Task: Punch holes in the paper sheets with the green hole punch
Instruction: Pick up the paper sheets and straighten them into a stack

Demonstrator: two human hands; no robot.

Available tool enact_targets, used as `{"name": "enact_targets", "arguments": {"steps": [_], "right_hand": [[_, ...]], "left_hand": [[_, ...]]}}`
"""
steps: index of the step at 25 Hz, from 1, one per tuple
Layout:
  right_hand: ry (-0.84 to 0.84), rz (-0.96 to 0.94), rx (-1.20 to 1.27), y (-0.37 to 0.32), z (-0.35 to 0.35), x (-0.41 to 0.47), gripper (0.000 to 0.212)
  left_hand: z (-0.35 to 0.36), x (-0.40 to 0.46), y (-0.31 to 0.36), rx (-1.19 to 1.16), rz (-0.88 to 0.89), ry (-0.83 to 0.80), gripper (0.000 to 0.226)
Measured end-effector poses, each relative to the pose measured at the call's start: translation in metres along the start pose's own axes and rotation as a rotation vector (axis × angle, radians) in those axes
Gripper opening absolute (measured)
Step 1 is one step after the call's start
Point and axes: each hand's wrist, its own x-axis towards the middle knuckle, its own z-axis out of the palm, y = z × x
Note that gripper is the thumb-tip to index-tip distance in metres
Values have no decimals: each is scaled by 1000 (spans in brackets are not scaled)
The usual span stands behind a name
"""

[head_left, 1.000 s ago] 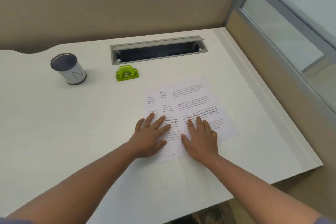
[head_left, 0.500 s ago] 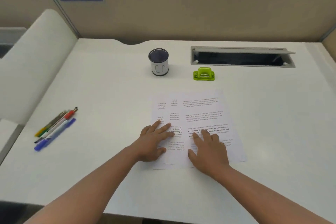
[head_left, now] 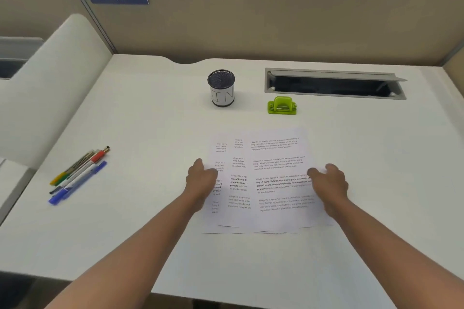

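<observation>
Three printed paper sheets (head_left: 271, 165) lie fanned and overlapping on the white desk (head_left: 150, 120). My left hand (head_left: 200, 180) rests at the stack's left edge, fingers curled against the outer sheet. At the right edge is my right hand (head_left: 331, 183), thumb lying on the top sheet. Whether either hand is pinching the paper or only touching it is unclear. The green hole punch (head_left: 282, 105) stands alone on the desk beyond the sheets, a hand's length from their far edge.
A black mesh cup (head_left: 221, 88) labelled "IN" stands left of the punch. Behind the punch is an open cable slot (head_left: 334, 84). Several pens (head_left: 77, 174) lie at the desk's left. Beige partitions wall the desk at the back and sides.
Both hands slid apart from flat on the middle of the sheets to the left and right edges of the stack. The camera view panned left and moved closer.
</observation>
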Motion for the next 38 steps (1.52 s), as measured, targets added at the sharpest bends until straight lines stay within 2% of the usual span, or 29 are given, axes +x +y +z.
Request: {"name": "enact_targets", "arguments": {"steps": [3,7,11,14,17,20,21,23,26,28,31,35,38], "right_hand": [[-106,28,148,-11,7,-8,28],[-191,-24,134,-19,28,-29,21],[-156,-86,103,-15,38,-38,13],[-146,-111,71,-11,38,-39,37],[-149,-155,45,-8,38,-38,40],[-175,-136,108,-8,40,-35,54],[-211,-113,153,-8,40,-34,51],[-299,-58,232,-8,42,-31,39],[-412,-12,291,-6,44,-30,37],[-483,-16,342,-6,42,-31,39],[-556,-120,449,-9,33,-35,45],[-625,-364,535,-34,7,-43,51],[-623,-498,536,-60,-15,-50,50]], "left_hand": [[8,-5,11,-86,-46,-19,16],[25,-14,16,-93,-50,-77,13],[35,-17,20,-144,-70,-95,14],[35,-13,21,-246,-150,-101,12],[36,-9,24,-251,-198,-82,3],[46,-5,21,-135,-184,-120,34],[51,-5,19,-28,-167,-111,42],[61,-12,17,102,-112,-101,43],[71,-16,14,-44,-72,-131,36],[69,-19,15,-167,-71,-177,46],[53,-22,21,-383,-54,-223,68],[25,-28,46,-429,218,-423,39],[10,-41,74,-481,395,-462,46]]}}
